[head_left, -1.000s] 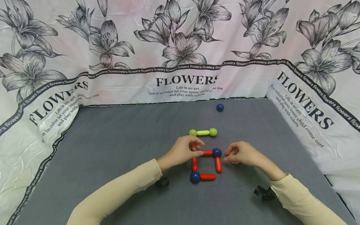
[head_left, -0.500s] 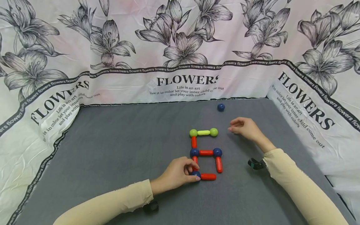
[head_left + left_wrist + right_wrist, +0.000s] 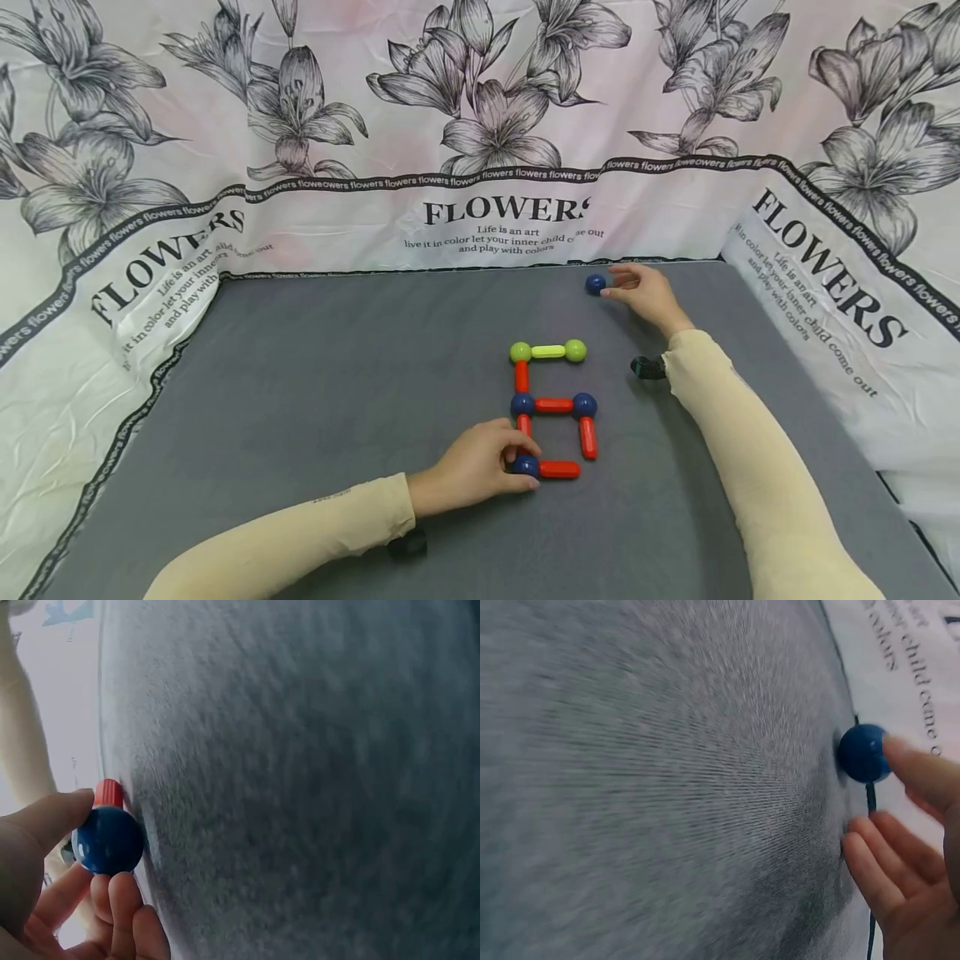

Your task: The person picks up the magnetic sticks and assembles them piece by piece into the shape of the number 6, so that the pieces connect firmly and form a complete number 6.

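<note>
In the head view my left hand (image 3: 474,468) holds the blue ball (image 3: 524,465) at the lower left corner of a figure of balls and rods. The left wrist view shows thumb and fingers about this ball (image 3: 109,841), with a red rod (image 3: 109,793) behind it. At the far side of the table, my right hand (image 3: 647,293) reaches a loose blue ball (image 3: 596,285). In the right wrist view the thumb overlaps the edge of that ball (image 3: 864,754), while other fingers (image 3: 877,877) are extended and apart from it; whether the thumb touches it I cannot tell.
The figure also has red rods (image 3: 553,406), blue balls (image 3: 584,406) and, at its top, a light green rod (image 3: 547,352) between two green balls (image 3: 575,351). A floral cloth (image 3: 495,212) borders the grey table (image 3: 360,358) at the back and sides.
My left hand has gone from the figure's middle left ball down to the lower left one. The right hand has moved away from the figure's right side to the loose blue ball.
</note>
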Demonstrator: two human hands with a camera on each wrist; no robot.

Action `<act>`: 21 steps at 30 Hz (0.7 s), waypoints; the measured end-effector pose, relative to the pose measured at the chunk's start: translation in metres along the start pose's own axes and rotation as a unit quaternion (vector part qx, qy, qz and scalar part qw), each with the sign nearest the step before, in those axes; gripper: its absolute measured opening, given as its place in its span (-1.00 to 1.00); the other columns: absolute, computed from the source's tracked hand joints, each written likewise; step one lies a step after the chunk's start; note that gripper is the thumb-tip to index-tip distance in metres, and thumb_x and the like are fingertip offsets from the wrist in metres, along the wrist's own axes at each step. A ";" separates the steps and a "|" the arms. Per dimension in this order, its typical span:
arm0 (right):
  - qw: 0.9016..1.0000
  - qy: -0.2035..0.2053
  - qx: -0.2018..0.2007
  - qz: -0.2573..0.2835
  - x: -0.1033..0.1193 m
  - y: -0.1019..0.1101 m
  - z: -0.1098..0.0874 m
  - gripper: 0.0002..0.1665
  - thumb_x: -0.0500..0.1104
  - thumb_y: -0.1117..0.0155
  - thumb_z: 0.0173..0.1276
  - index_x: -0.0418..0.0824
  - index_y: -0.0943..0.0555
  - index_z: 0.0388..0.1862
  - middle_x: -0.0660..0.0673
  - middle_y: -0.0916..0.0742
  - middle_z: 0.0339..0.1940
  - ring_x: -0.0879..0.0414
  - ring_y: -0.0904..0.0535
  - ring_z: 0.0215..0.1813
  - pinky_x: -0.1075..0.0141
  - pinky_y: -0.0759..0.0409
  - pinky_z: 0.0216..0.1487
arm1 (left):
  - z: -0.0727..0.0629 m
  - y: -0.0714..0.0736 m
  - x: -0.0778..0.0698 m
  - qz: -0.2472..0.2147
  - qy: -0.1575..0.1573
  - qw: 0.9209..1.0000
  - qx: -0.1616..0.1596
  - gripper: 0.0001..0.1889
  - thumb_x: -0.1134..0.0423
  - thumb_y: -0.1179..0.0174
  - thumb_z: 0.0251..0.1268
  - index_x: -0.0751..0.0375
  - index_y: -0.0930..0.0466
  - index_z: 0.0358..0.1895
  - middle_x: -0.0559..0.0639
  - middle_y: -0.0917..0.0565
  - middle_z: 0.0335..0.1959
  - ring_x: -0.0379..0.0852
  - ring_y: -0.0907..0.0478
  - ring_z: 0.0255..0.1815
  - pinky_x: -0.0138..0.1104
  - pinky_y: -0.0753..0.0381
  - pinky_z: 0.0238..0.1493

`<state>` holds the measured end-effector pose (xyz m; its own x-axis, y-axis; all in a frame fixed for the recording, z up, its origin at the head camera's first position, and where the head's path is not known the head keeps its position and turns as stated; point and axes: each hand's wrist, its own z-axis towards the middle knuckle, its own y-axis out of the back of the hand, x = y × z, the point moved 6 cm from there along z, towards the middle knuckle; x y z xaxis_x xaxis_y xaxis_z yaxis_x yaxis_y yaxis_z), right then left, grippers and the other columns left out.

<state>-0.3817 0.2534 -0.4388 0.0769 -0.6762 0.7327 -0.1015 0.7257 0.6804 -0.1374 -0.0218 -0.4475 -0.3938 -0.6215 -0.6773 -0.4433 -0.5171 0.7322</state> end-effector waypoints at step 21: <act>0.994 0.061 -0.013 -0.087 0.019 -0.013 -0.005 -0.52 -0.12 -0.38 0.34 -0.24 -0.57 0.19 -0.36 -0.70 0.08 -0.19 -0.65 0.04 -0.05 -0.56 0.06 | -0.001 0.001 -0.005 0.057 -0.007 0.998 -0.003 -0.65 -0.10 -0.43 0.09 -0.23 -0.74 -0.02 -0.17 -0.50 -0.41 -0.39 -0.34 -0.52 -0.54 -0.36 -0.50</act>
<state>-0.3739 0.2313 -0.4337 0.2106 -0.7724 0.5992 -0.0498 0.6036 0.7957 -0.1352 -0.0200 -0.4435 -0.4529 -0.6673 -0.5912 -0.3898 -0.4481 0.8045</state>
